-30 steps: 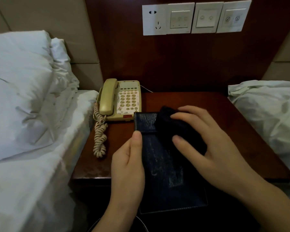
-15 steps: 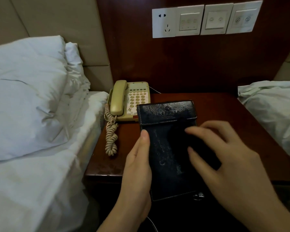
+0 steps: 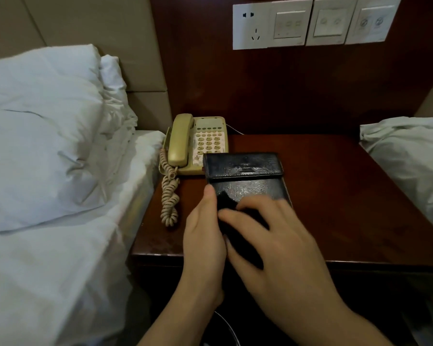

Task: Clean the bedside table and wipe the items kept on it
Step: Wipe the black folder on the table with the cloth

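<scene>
right hand [image 3: 273, 236] presses a dark cloth [image 3: 226, 203] onto the folder [image 3: 245, 171] just right of the phone [image 3: 198, 143], fingers spread; left hand [image 3: 203, 236] grips its edge. wiping step; next likely the phone.

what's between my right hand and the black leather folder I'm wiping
A dark cloth lies between them: in the head view your right hand presses it flat on the black leather folder, which your left hand steadies by its left edge.

Dim warm light, soft blur — edges bowed
</scene>
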Demonstrator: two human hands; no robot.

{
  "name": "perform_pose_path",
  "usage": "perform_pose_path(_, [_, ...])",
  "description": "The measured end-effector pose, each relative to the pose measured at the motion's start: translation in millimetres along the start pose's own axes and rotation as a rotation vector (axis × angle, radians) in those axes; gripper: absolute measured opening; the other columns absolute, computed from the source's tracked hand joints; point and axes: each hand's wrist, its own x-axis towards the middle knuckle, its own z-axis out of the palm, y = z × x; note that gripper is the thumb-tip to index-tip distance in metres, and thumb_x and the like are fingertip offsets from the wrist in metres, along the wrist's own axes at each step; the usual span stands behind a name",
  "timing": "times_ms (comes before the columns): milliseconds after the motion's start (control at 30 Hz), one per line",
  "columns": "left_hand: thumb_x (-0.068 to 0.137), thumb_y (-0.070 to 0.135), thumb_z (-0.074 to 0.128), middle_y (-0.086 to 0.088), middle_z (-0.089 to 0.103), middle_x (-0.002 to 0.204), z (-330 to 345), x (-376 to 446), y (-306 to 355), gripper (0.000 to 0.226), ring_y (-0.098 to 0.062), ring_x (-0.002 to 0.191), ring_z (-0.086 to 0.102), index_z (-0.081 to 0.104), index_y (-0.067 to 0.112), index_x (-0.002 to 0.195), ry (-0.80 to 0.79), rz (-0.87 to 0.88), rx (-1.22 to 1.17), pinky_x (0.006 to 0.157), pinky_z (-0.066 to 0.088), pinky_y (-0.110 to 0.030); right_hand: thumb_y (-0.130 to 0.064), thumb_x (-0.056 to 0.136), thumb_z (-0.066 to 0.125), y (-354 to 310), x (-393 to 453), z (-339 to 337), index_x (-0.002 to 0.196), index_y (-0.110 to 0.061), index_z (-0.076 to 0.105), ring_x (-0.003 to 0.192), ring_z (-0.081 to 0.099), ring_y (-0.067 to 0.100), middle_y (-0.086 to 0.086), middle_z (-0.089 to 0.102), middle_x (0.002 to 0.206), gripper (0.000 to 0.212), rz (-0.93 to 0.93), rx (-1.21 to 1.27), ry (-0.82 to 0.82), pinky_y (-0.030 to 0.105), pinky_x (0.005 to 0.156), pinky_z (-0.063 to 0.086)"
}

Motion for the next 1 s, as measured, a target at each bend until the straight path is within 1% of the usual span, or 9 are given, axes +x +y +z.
perform_pose_path(133, [0.106,0.037,0.048,-0.007,0.081,0.088,-8.5,2.6,1.0,0.039,-0.019,0.078,0.078,0.077,0.014,0.095,0.007,-0.073,-0.054,0.070,0.059,-0.033,-0.044,0.086,0.055,-5.7,-19.9,5.9,0.112,-0.033,0.065,0.089,0.057,0.013,-0.011,0.056,0.106,0.030,-0.056,0.001,0.009,0.023,0.069,0.051])
perform_pose_path(233, [0.105,0.038,0.048,-0.006,0.081,0.091,-8.5,-3.1,-0.6,0.042,-0.021,0.091,0.077,0.080,0.015,0.090,-0.030,-0.047,0.004,0.085,0.058,-0.042,-0.040,0.088,0.060,-0.5,-12.6,4.9,0.111,-0.031,0.066,0.089,0.055,0.013,-0.010,0.055,0.105,0.026,-0.048,-0.019,0.053,0.027,0.068,0.052])
perform_pose_path(333, [0.104,0.040,0.047,0.019,0.075,0.073,-2.4,-9.6,-2.2,0.050,0.006,0.071,0.070,0.080,0.031,0.068,0.016,-0.034,0.096,0.071,0.055,-0.024,-0.035,0.087,0.061,1.5,3.1,3.4,0.115,-0.029,0.066,0.098,0.052,0.014,-0.008,0.055,0.112,0.029,0.060,-0.029,0.115,0.031,0.072,0.053])
perform_pose_path(433, [0.105,0.039,0.048,0.013,0.077,0.081,0.8,-7.3,-7.2,0.037,0.009,0.073,0.068,0.075,0.023,0.086,0.078,0.031,0.068,0.058,0.048,-0.005,-0.034,0.086,0.060,-9.4,0.4,6.1,0.120,-0.028,0.064,0.099,0.053,0.016,-0.006,0.054,0.117,0.035,0.076,0.013,0.131,0.031,0.075,0.052])
perform_pose_path(500, [0.104,0.038,0.050,0.017,0.077,0.077,0.2,-5.0,-5.5,0.035,0.009,0.071,0.070,0.075,0.024,0.083,0.094,0.029,-0.014,0.060,0.049,-0.006,-0.036,0.086,0.060,-12.6,-2.8,7.5,0.122,-0.029,0.064,0.098,0.054,0.015,-0.006,0.054,0.116,0.037,0.039,0.003,0.112,0.028,0.073,0.052])
perform_pose_path(600, [0.103,0.039,0.051,0.002,0.081,0.100,2.5,-3.8,-4.7,0.035,-0.010,0.094,0.076,0.078,0.017,0.104,0.025,0.019,-0.041,0.088,0.059,-0.028,-0.033,0.089,0.062,3.8,4.4,4.9,0.120,-0.026,0.066,0.097,0.052,0.015,-0.004,0.055,0.113,0.033,0.068,-0.026,0.152,0.026,0.072,0.046])
perform_pose_path(733, [0.107,0.036,0.044,-0.002,0.081,0.091,6.4,-4.6,-3.0,0.042,-0.015,0.084,0.078,0.078,0.014,0.096,-0.036,0.038,-0.047,0.069,0.063,-0.025,-0.031,0.090,0.062,34.3,8.0,-6.2,0.121,-0.021,0.068,0.095,0.049,0.016,0.000,0.055,0.113,0.033,0.223,-0.101,0.253,0.024,0.073,0.036])
perform_pose_path(800, [0.107,0.036,0.042,-0.002,0.081,0.091,8.4,-4.7,-5.5,0.043,-0.016,0.086,0.078,0.078,0.014,0.097,-0.032,0.064,-0.030,0.072,0.064,-0.027,-0.031,0.089,0.061,31.6,3.2,-4.5,0.120,-0.021,0.068,0.095,0.050,0.017,0.001,0.054,0.112,0.033,0.256,-0.098,0.273,0.026,0.073,0.038])
perform_pose_path(1000, [0.108,0.032,0.041,0.000,0.080,0.082,5.3,4.6,-11.5,0.043,-0.008,0.073,0.075,0.076,0.012,0.092,0.039,0.130,-0.051,0.062,0.058,-0.018,-0.040,0.089,0.051,-4.0,-12.9,11.7,0.121,-0.031,0.062,0.094,0.054,0.015,-0.005,0.053,0.112,0.036,0.038,-0.006,0.109,0.028,0.070,0.052])
